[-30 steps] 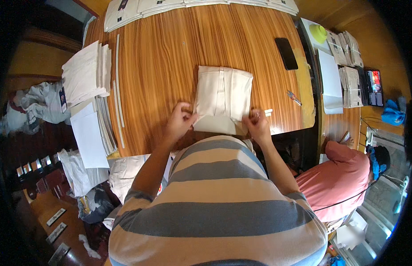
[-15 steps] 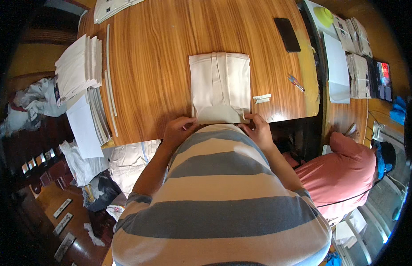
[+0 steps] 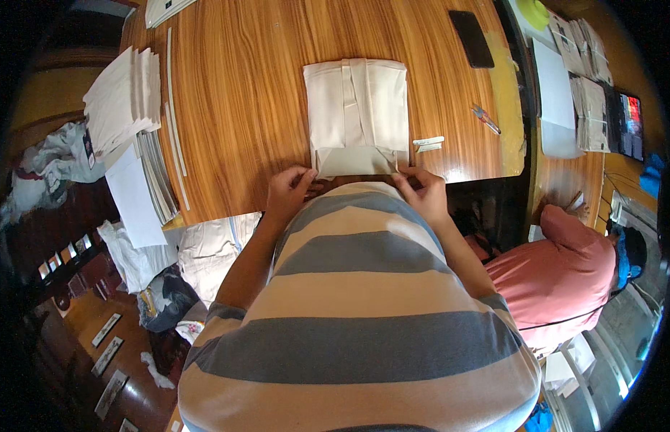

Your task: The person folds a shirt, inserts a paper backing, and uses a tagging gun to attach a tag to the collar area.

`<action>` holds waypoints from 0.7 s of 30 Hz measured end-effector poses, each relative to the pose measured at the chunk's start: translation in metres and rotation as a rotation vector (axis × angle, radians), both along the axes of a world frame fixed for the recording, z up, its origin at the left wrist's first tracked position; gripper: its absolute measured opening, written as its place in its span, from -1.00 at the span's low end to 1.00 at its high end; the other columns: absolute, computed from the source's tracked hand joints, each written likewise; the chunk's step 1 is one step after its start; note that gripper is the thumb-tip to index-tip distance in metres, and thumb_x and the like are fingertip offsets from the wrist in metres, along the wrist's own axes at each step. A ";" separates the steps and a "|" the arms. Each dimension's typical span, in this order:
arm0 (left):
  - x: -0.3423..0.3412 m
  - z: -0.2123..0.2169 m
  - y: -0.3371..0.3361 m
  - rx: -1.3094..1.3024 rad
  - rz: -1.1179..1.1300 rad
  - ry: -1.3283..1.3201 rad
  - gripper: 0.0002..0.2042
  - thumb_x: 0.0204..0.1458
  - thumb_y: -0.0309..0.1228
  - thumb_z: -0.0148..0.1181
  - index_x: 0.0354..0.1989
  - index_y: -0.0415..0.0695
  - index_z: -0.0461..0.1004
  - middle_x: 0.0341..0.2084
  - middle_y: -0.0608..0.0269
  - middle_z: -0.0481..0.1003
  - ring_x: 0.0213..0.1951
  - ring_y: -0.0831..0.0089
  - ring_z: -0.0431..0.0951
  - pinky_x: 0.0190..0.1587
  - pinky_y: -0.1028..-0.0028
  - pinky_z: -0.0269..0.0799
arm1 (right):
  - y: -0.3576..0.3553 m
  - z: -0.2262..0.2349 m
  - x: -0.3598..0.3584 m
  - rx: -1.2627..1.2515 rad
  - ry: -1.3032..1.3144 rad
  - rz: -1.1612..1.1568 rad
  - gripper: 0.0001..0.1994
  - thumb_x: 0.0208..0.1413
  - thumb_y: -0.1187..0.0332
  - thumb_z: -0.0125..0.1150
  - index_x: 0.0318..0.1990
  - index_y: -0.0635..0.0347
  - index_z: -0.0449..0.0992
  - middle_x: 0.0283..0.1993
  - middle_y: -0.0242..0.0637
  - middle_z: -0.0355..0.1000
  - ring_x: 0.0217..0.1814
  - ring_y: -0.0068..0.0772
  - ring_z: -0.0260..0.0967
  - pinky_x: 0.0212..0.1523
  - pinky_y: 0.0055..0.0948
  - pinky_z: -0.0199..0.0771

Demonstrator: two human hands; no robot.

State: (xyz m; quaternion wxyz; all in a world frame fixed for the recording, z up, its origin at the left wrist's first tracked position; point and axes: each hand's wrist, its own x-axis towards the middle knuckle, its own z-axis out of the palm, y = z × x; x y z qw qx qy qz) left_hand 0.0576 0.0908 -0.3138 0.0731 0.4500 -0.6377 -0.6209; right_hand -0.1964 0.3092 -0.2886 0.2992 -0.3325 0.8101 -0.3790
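At desk (image 3: 241, 108) edge — left hand (image 3: 290, 193) and right hand (image 3: 421, 191) pinch folded cream garment's (image 3: 358, 108) near hem; squaring that fold likely comes next.

A cream folded garment (image 3: 358, 115) is laid flat on the wooden table, roughly rectangular, its long side running from twelve to six o'clock. A narrow placket strip is seen down its middle — slightly left of centre. At the six o'clock end a stiffer, greyer band is turned across the width, at the table's near edge. The surface is smooth, with the side edges folded under.
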 end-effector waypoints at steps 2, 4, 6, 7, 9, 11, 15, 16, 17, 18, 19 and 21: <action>-0.001 0.000 -0.008 0.240 0.113 -0.021 -0.71 0.28 -0.36 0.36 0.05 -0.31 0.60 -0.29 0.04 0.71 -0.25 0.36 0.76 -0.26 0.42 0.69 | 0.000 -0.013 -0.007 -0.033 -0.096 -0.065 -0.80 0.32 0.36 0.36 -0.06 0.34 0.66 -0.23 -0.01 0.70 -0.30 -0.28 0.70 -0.26 -0.36 0.68; -0.016 0.021 -0.014 0.326 0.136 -0.079 -0.66 0.29 -0.37 0.34 0.14 -0.32 0.55 -0.26 0.04 0.71 -0.25 0.34 0.76 -0.26 0.43 0.69 | -0.007 -0.004 -0.006 -0.047 -0.159 -0.116 -0.74 0.36 0.38 0.31 0.09 0.35 0.56 -0.22 0.04 0.70 -0.25 -0.30 0.72 -0.22 -0.36 0.68; -0.017 0.025 -0.020 0.403 0.109 -0.099 -0.67 0.30 -0.33 0.34 0.10 -0.33 0.58 -0.25 0.04 0.71 -0.25 0.35 0.75 -0.25 0.43 0.69 | -0.012 -0.006 -0.003 -0.064 -0.367 -0.225 -0.72 0.36 0.38 0.31 0.10 0.36 0.53 -0.22 0.05 0.70 -0.23 -0.31 0.72 -0.21 -0.35 0.68; -0.017 0.025 -0.022 0.441 0.096 -0.108 -0.67 0.31 -0.31 0.33 0.08 -0.33 0.59 -0.24 0.05 0.71 -0.25 0.36 0.75 -0.25 0.43 0.69 | -0.013 -0.008 -0.002 -0.073 -0.470 -0.279 -0.72 0.37 0.38 0.31 0.11 0.37 0.52 -0.22 0.05 0.70 -0.22 -0.32 0.72 -0.21 -0.34 0.68; -0.014 0.008 -0.020 0.498 -0.037 -0.095 -0.65 0.30 -0.26 0.34 0.05 -0.34 0.61 -0.22 0.05 0.71 -0.24 0.36 0.75 -0.25 0.41 0.70 | -0.010 -0.016 -0.004 -0.017 -0.386 -0.194 -0.72 0.37 0.38 0.31 0.09 0.39 0.53 -0.22 0.04 0.70 -0.22 -0.33 0.71 -0.21 -0.34 0.67; -0.007 -0.003 -0.017 0.525 -0.111 -0.092 -0.62 0.30 -0.21 0.34 0.02 -0.33 0.63 -0.21 0.04 0.71 -0.24 0.36 0.74 -0.26 0.40 0.70 | -0.010 -0.024 -0.002 0.012 -0.331 -0.141 -0.73 0.36 0.38 0.32 0.08 0.40 0.54 -0.22 0.03 0.70 -0.23 -0.34 0.70 -0.22 -0.34 0.66; -0.006 0.011 -0.027 0.494 -0.105 -0.216 -0.57 0.32 -0.12 0.31 0.00 -0.33 0.64 -0.21 0.03 0.72 -0.27 0.38 0.74 -0.31 0.40 0.69 | -0.014 -0.021 0.000 -0.015 -0.292 -0.139 -0.72 0.35 0.37 0.33 0.05 0.42 0.56 -0.21 0.02 0.70 -0.25 -0.36 0.69 -0.23 -0.36 0.64; -0.001 0.013 -0.034 0.478 -0.091 -0.277 -0.56 0.32 -0.10 0.30 0.00 -0.33 0.64 -0.21 0.03 0.72 -0.28 0.38 0.74 -0.32 0.41 0.68 | -0.015 -0.019 0.001 -0.031 -0.288 -0.145 -0.73 0.35 0.37 0.33 0.05 0.42 0.56 -0.20 0.02 0.70 -0.25 -0.36 0.68 -0.23 -0.36 0.64; 0.002 0.014 -0.040 0.452 -0.038 -0.226 -0.55 0.35 -0.07 0.24 0.00 -0.32 0.64 -0.20 0.06 0.72 -0.28 0.39 0.74 -0.34 0.40 0.68 | -0.015 -0.024 -0.003 -0.043 -0.301 -0.132 -0.73 0.36 0.37 0.33 0.05 0.43 0.55 -0.21 0.02 0.70 -0.26 -0.36 0.68 -0.24 -0.37 0.64; 0.006 0.018 -0.044 0.428 0.020 -0.180 -0.53 0.38 -0.05 0.19 0.00 -0.31 0.65 -0.19 0.08 0.73 -0.28 0.40 0.74 -0.35 0.40 0.68 | -0.017 -0.025 -0.006 -0.052 -0.320 -0.117 -0.73 0.36 0.38 0.32 0.05 0.43 0.55 -0.21 0.01 0.70 -0.26 -0.37 0.68 -0.25 -0.38 0.64; 0.009 0.019 -0.046 0.403 0.077 -0.134 -0.51 0.41 -0.02 0.13 -0.01 -0.29 0.66 -0.18 0.11 0.73 -0.28 0.41 0.74 -0.37 0.39 0.68 | -0.018 -0.026 -0.007 -0.062 -0.339 -0.102 -0.73 0.37 0.38 0.32 0.06 0.43 0.54 -0.21 0.00 0.70 -0.27 -0.37 0.68 -0.26 -0.39 0.64; 0.002 0.013 -0.046 0.373 0.002 -0.171 -0.57 0.38 -0.07 0.20 0.00 -0.27 0.66 -0.18 0.11 0.73 -0.33 0.41 0.74 -0.40 0.41 0.67 | -0.019 -0.022 -0.015 0.033 -0.510 -0.112 -0.73 0.37 0.38 0.31 0.07 0.41 0.52 -0.25 -0.09 0.69 -0.29 -0.43 0.66 -0.35 -0.44 0.60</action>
